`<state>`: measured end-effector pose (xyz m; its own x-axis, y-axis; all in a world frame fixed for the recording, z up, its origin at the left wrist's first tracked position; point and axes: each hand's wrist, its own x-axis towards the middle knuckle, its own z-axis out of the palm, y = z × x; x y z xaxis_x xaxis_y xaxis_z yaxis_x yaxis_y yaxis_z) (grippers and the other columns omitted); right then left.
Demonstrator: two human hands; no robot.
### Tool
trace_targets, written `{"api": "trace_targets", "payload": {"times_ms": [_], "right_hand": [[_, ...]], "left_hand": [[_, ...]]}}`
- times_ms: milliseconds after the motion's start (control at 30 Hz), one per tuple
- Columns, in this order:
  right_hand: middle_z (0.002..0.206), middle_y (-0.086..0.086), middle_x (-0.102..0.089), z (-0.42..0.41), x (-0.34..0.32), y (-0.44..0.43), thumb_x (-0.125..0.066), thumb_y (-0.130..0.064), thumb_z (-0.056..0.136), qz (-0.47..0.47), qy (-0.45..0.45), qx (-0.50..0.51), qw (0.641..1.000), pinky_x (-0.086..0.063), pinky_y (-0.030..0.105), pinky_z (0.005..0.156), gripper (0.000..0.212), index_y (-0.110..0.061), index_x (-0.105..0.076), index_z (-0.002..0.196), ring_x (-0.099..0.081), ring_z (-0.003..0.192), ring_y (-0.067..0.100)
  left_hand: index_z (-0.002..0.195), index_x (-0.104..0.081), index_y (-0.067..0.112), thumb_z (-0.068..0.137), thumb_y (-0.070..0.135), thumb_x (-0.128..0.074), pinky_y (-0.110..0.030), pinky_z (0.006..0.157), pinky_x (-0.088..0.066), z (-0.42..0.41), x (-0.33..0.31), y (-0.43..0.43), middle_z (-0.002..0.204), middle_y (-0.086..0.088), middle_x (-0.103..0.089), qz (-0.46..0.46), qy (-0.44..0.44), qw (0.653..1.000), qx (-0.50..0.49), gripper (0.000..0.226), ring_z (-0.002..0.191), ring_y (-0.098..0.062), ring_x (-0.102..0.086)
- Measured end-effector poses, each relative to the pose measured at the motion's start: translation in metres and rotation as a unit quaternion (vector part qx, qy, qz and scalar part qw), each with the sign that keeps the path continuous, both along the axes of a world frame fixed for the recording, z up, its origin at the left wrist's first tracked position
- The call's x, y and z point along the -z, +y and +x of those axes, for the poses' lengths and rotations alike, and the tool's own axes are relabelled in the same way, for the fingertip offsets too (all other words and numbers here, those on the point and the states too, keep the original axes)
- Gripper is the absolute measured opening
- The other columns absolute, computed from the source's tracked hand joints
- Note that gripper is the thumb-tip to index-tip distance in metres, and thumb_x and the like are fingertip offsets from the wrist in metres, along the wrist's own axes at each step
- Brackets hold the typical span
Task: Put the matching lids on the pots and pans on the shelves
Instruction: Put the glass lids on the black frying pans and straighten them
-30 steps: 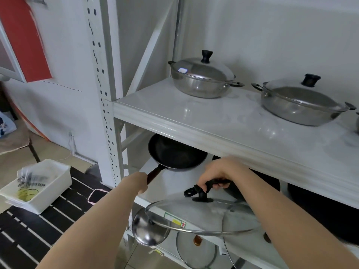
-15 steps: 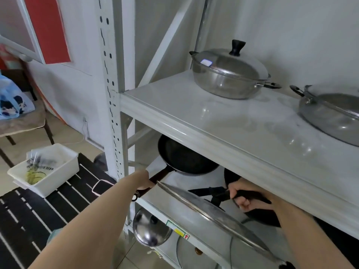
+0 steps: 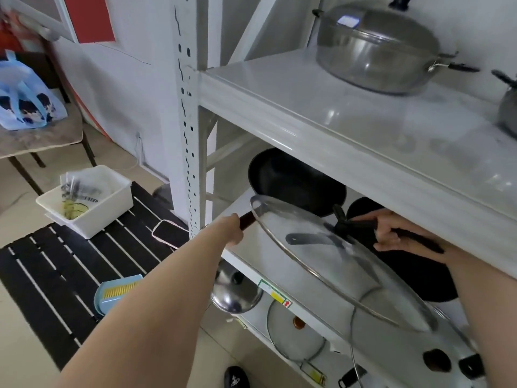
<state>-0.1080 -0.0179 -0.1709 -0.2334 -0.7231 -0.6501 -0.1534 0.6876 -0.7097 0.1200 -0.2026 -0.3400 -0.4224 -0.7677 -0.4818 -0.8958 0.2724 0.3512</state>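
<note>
A black frying pan [image 3: 293, 180] sits on the middle shelf [image 3: 246, 247], and my left hand [image 3: 230, 229] grips its brown handle at the shelf's front edge. My right hand [image 3: 391, 231] holds the black handle of a large glass lid [image 3: 321, 256], tilted steeply with its high edge near the pan. A second black pan [image 3: 419, 275] lies behind the lid under my right hand. On the top shelf [image 3: 307, 113] stands a steel pot with its steel lid [image 3: 375, 49] on.
Below the middle shelf hang or lean a steel lid [image 3: 235, 292] and glass lids [image 3: 296, 331]. A white upright post [image 3: 187, 121] stands left. A white bin [image 3: 86, 200] and a blue tray [image 3: 117, 292] rest on a black slatted bench [image 3: 56, 264].
The glass lid has tipped from flat to steeply tilted and moved up into the middle shelf towards the frying pan. My view has shifted closer and left.
</note>
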Motion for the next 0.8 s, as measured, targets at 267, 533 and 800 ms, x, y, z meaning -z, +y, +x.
{"api": "trace_targets", "payload": {"times_ms": [267,533,800], "right_hand": [[0.039,-0.007,-0.039,-0.010,0.037,-0.061,-0.056,-0.015,0.078,-0.106,0.073,0.074,0.989,-0.036,0.017,0.046,0.023,0.002,-0.052,0.092,-0.036,0.035,0.005],[0.077,0.007,-0.043,0.025,0.070,-0.136,-0.052,-0.005,0.083,-0.124,0.162,0.208,0.957,-0.035,0.025,0.062,0.029,-0.014,-0.039,0.060,-0.046,0.088,0.023],[0.067,0.003,-0.051,0.040,0.088,-0.176,-0.058,-0.038,0.072,-0.131,0.281,0.235,0.921,-0.053,0.039,0.087,0.030,-0.018,-0.043,0.054,-0.064,0.087,0.032]], "left_hand": [[0.121,-0.045,0.011,0.088,0.019,-0.050,-0.035,0.077,-0.050,0.001,-0.007,0.026,0.103,-0.008,-0.062,-0.088,0.001,0.995,-0.041,0.034,0.094,-0.028,-0.061],[0.117,-0.053,0.012,0.084,0.008,-0.054,-0.029,0.065,-0.041,0.005,0.000,0.031,0.081,0.000,-0.054,-0.115,-0.116,0.985,-0.055,0.033,0.078,-0.021,-0.059],[0.117,-0.058,0.013,0.082,0.008,-0.053,-0.030,0.080,-0.052,0.000,0.004,0.025,0.096,-0.002,-0.062,-0.099,-0.161,0.981,-0.037,0.036,0.090,-0.022,-0.068]]}}
